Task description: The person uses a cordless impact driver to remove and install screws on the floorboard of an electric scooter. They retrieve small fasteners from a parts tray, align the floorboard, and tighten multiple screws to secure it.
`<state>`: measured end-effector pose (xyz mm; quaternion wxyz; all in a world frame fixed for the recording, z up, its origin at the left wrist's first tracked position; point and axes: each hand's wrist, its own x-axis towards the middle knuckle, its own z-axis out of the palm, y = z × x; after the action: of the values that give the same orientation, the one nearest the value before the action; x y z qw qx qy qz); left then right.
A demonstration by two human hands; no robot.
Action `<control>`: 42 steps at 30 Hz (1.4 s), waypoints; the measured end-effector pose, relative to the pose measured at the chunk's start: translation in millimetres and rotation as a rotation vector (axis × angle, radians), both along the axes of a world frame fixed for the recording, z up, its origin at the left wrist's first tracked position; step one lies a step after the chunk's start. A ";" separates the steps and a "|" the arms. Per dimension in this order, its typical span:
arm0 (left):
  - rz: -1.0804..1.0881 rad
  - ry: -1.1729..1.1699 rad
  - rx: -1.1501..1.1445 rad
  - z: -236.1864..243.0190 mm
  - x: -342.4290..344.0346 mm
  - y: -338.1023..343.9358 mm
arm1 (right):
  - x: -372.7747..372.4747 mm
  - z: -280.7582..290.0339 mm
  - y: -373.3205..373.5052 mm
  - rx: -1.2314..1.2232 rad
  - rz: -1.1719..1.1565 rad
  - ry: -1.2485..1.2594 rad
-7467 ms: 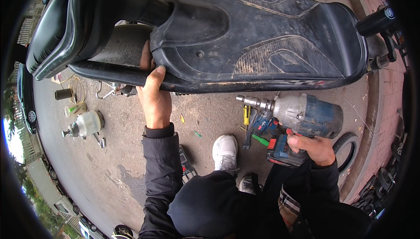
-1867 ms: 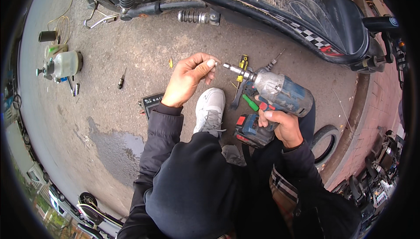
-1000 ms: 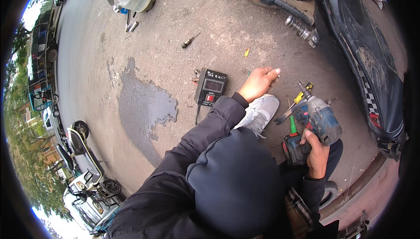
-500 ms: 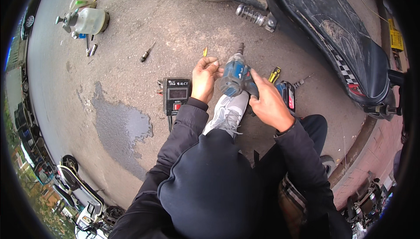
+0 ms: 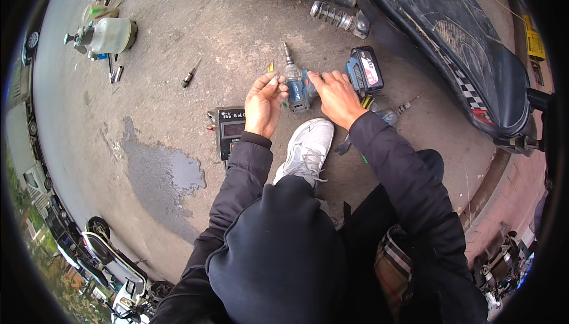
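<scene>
My right hand (image 5: 339, 100) is wrapped round the handle of a blue cordless impact driver (image 5: 298, 91), which lies on its side with its socket end pointing away from me. Its battery (image 5: 366, 70) shows beyond my fingers. Just left of the driver's body, my left hand (image 5: 262, 107) has thumb and fingertips pinched together. A small, pale metallic bit (image 5: 276, 77) shows at those fingertips, too small to name. Below that hand sits a black box with a display (image 5: 231, 129), partly covered by my sleeve.
A scooter body (image 5: 456, 45) and a shock absorber (image 5: 338, 20) lie at the upper right. A yellow-black tool (image 5: 367, 102) and a second blue tool (image 5: 389, 115) are beside my right wrist. Farther left are a screwdriver (image 5: 189, 76), pump bottle (image 5: 111, 35) and wet patch (image 5: 160, 173).
The impact driver has moved left and away from me and turned, so its battery now shows beyond my right hand. My left hand has shifted slightly left, still pinched.
</scene>
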<state>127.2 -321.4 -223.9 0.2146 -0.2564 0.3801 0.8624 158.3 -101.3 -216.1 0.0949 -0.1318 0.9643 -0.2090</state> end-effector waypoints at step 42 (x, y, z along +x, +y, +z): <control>-0.396 0.590 -0.491 212.5 -86.9 17.5 | 126.8 75.0 16.0 -0.254 -0.552 -0.474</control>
<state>40.3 -304.0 -11.4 0.1907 0.0355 0.6611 0.7248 285.2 -85.3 -141.1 0.2382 0.1738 0.8814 -0.3691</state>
